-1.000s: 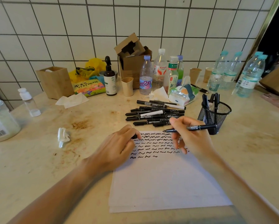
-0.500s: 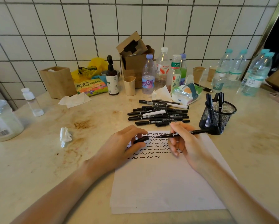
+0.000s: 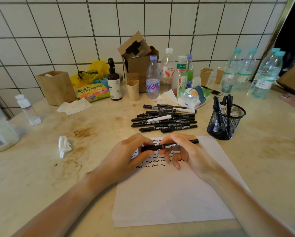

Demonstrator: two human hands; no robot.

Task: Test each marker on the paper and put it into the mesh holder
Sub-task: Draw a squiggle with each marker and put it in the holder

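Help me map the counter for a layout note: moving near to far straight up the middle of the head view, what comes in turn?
Sheet of paper → marker held in both hands → pile of markers → clear bottles → tiled wall.

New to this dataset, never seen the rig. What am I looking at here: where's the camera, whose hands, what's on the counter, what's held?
There is no robot: one wide-angle camera on a person's head looks down at their bare hands. The left hand and right hand both grip one black marker above the paper, which carries rows of test squiggles. Behind lies a pile of markers; to the right stands the mesh holder with several markers in it. Bottles, cups and tissues line the tiled wall.
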